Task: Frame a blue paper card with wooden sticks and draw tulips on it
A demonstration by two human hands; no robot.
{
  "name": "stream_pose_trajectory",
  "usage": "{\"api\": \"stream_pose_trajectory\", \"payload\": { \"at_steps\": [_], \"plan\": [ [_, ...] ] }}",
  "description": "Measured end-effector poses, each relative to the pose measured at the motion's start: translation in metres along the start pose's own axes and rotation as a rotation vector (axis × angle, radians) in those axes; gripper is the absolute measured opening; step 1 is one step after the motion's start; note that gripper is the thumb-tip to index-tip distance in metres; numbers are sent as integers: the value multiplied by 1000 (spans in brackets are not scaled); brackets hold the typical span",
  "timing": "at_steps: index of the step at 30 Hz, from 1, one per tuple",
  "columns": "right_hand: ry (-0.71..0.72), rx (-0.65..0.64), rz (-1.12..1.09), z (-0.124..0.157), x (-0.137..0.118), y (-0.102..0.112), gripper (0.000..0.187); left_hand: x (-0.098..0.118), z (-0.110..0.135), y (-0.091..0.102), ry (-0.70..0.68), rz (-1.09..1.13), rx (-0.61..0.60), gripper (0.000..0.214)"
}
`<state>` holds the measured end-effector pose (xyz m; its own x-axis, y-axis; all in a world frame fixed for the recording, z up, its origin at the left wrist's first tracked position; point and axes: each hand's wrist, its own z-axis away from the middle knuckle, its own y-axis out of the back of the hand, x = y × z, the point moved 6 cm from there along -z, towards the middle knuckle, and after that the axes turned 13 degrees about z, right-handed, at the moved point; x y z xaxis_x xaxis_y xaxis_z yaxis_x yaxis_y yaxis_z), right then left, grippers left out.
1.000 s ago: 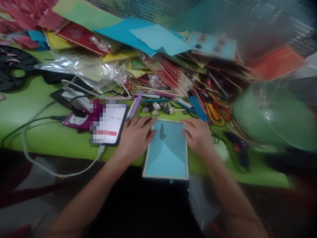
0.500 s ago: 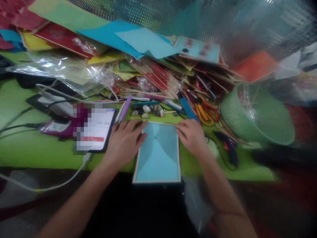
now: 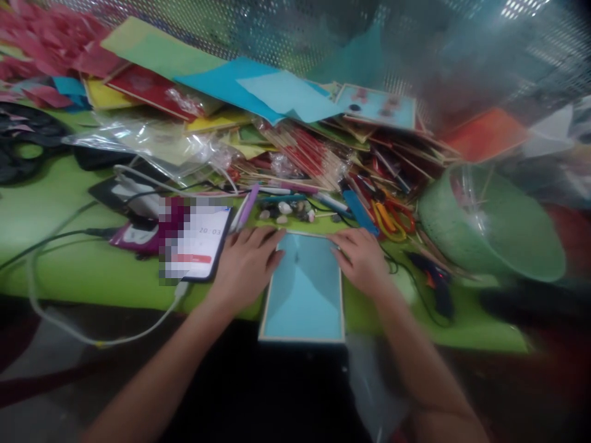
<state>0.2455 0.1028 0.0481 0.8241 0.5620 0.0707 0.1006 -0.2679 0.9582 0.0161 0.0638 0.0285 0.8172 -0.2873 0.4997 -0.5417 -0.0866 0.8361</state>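
Observation:
A light blue rectangular panel [image 3: 305, 301] with a thin pale wooden border lies in front of me, its near end at the table edge. My left hand [image 3: 244, 264] grips its far left corner, fingers bent over the border and thumb along the blue surface. At the far right corner my right hand [image 3: 362, 258] is closed on the border in the same way. The fingertips of both hands meet the strip along the far side. Small stones [image 3: 284, 209] lie just beyond the panel, near a purple pen [image 3: 250, 206].
Left of my left hand lies a phone [image 3: 210, 243] on a cable, beside a purple power strip [image 3: 133, 237]. On the right are orange-handled scissors [image 3: 390, 215], a glue gun [image 3: 436, 286] and a green basket [image 3: 530, 240]. Coloured sheets [image 3: 290, 92] and sticks [image 3: 309, 154] pile up behind.
The view has turned slightly left, so everything appears farther right. Both hands keep their places at the panel's far corners.

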Motion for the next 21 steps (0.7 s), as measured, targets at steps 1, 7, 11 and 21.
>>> {"api": "stream_pose_trajectory", "payload": {
  "at_steps": [1, 7, 11, 21],
  "plan": [
    [10, -9, 5, 0, -1, -1, 32, 1, 0, 0, -1, -6, -4, 41],
    [24, -45, 16, -1, -5, -4, 32, 4, -1, 0, 6, -5, -26, 41],
    [21, -57, 27, 0, -6, -3, 32, 4, -1, 0, 0, -8, -19, 42],
    [48, -13, 40, 1, -10, -2, 40, 2, 1, -1, -8, -38, 27, 44]
  ]
}}
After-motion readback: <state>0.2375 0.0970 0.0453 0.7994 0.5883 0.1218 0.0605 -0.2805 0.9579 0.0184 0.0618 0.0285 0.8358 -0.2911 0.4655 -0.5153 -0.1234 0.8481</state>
